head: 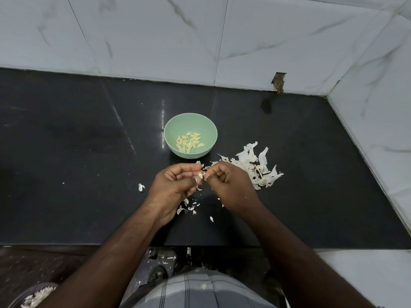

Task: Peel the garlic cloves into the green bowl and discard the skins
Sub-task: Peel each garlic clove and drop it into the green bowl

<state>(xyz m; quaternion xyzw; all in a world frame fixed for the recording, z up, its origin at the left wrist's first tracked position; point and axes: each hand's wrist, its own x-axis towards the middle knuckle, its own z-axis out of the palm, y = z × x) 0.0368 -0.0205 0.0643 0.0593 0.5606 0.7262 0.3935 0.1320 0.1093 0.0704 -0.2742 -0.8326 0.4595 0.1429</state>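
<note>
Both hands, left hand [175, 185] and right hand [231, 185], pinch one garlic clove [200, 175] together; green bowl [190, 135] at 12 o'clock, skins [253, 167] at 2.

Even, cool overhead light, streaky glare on the black counter [89, 152], wide-angle bending at edges.

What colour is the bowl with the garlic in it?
The bowl is pale mint green, inside and out. The head view, the only one, shows it clearly.
</note>
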